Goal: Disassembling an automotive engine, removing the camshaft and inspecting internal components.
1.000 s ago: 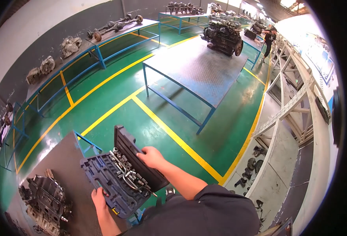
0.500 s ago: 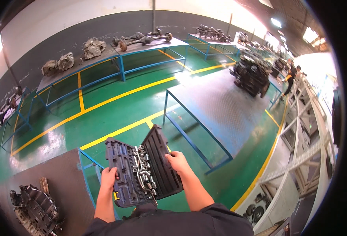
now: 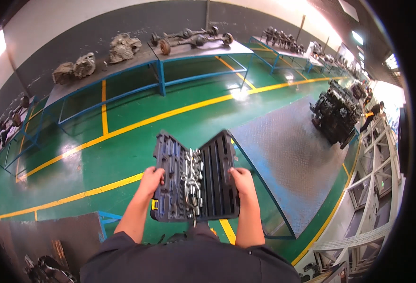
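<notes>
An opened dark plastic tool case (image 3: 217,188) is held in front of my body, its two halves folded into a V. My left hand (image 3: 153,180) grips the outer edge of the left half, thumb on top. The right half's outer edge is in the grasp of my right hand (image 3: 242,181). Loose chrome sockets and wrenches (image 3: 192,181) lie heaped along the fold between the halves. Moulded slots show in the left half, and a yellow latch (image 3: 155,204) sits near its lower corner. The fingers under the case are hidden.
A metal-topped table (image 3: 288,155) stands to the right, bearing a dark engine (image 3: 337,113). At lower left another table (image 3: 76,231) carries an engine part (image 3: 47,269). Axles (image 3: 194,40) and gearbox castings (image 3: 123,47) rest on far benches. A person (image 3: 373,115) stands at far right.
The case and both my hands have shifted right and a little up in the view. The surroundings have turned, with the lower-left table lower and the engine farther right. Both hands keep their hold.
</notes>
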### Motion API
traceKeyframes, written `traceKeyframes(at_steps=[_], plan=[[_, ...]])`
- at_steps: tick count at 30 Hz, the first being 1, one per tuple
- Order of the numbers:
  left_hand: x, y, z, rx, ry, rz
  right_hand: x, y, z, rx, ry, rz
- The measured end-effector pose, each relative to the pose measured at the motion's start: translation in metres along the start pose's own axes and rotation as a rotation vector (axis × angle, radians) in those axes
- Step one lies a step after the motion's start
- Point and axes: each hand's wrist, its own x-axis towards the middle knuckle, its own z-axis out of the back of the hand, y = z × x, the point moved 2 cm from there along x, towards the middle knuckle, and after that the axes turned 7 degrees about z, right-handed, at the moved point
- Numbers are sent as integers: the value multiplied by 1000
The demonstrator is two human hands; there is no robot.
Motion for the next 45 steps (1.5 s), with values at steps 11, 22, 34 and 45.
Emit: traceKeyframes(at_steps=[11,22,34,45], plan=[[-26,8,-16,-80,-1,-141,-14,11,19,2,11,40],[28,41,-1,-85,162,-163,-39,-12,-3,-69,-134,16],[76,26,-2,17,457,-144,-91,-46,-40,117,-428,-41],[35,8,21,32,499,-131,-135,-32,-55,111,-510,52]])
